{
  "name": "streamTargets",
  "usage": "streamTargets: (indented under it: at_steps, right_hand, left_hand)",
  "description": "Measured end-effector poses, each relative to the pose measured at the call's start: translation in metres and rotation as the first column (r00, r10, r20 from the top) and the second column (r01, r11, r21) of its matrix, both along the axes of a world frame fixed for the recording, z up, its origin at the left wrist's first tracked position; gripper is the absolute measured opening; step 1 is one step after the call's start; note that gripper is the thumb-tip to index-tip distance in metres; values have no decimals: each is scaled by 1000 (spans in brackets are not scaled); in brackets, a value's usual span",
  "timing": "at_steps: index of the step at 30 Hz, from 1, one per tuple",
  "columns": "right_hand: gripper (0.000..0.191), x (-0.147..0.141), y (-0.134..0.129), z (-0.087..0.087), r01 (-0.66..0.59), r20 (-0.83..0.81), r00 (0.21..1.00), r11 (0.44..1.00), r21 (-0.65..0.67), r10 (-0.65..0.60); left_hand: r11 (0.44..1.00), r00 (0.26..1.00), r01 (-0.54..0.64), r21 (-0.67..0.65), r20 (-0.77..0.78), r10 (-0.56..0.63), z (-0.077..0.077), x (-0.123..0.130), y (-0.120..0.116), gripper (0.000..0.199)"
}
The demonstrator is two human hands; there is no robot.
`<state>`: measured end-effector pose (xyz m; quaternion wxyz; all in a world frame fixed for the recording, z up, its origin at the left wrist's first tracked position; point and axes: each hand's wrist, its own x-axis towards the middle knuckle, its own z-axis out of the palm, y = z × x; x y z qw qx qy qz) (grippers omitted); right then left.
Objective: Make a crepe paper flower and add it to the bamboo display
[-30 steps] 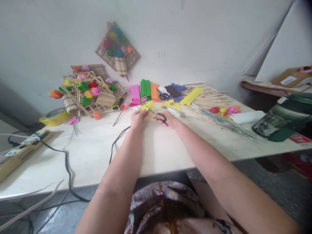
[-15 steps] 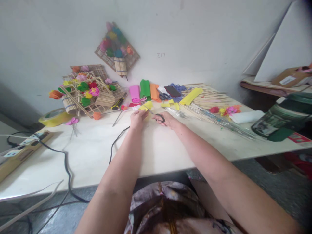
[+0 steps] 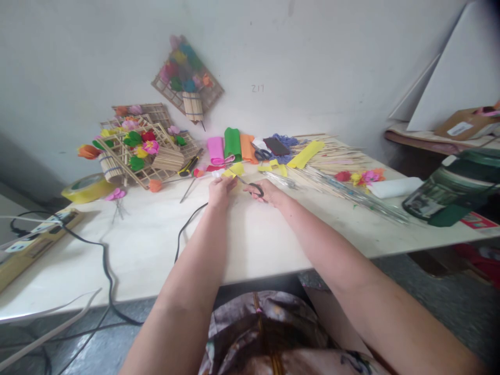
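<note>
Near the middle of the white table (image 3: 269,234), my left hand (image 3: 221,190) pinches a piece of yellow paper (image 3: 235,169). My right hand (image 3: 269,192) is wrapped round the black handles of a pair of scissors (image 3: 256,190), whose blades point left to the yellow paper by my left fingertips. Yellow scraps (image 3: 276,167) lie just beyond my right hand. Further back are pink (image 3: 215,150), green (image 3: 233,144) and orange (image 3: 247,148) paper rolls, with a second pair of scissors (image 3: 262,153) beside them.
Lattice pieces with paper flowers (image 3: 150,148) and yellow tape (image 3: 88,188) stand at the left, near a power strip (image 3: 37,245) and cables. Thin sticks (image 3: 332,156), wires (image 3: 367,200), a white roll (image 3: 398,187) and a green bottle (image 3: 449,185) lie at the right.
The scissors have shifted slightly in my right hand, and the yellow paper's outline at my left fingertips looks a little different. My arms have hardly moved.
</note>
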<state>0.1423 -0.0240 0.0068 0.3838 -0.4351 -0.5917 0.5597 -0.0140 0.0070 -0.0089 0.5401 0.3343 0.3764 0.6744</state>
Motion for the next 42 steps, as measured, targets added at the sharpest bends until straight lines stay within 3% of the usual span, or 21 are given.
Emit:
streamTargets:
  at_steps: [42]
  right_hand:
    - [34, 8, 0, 3, -85, -27, 996, 992, -89, 83]
  left_hand:
    - [998, 999, 35, 45, 20, -35, -2, -2, 3, 26]
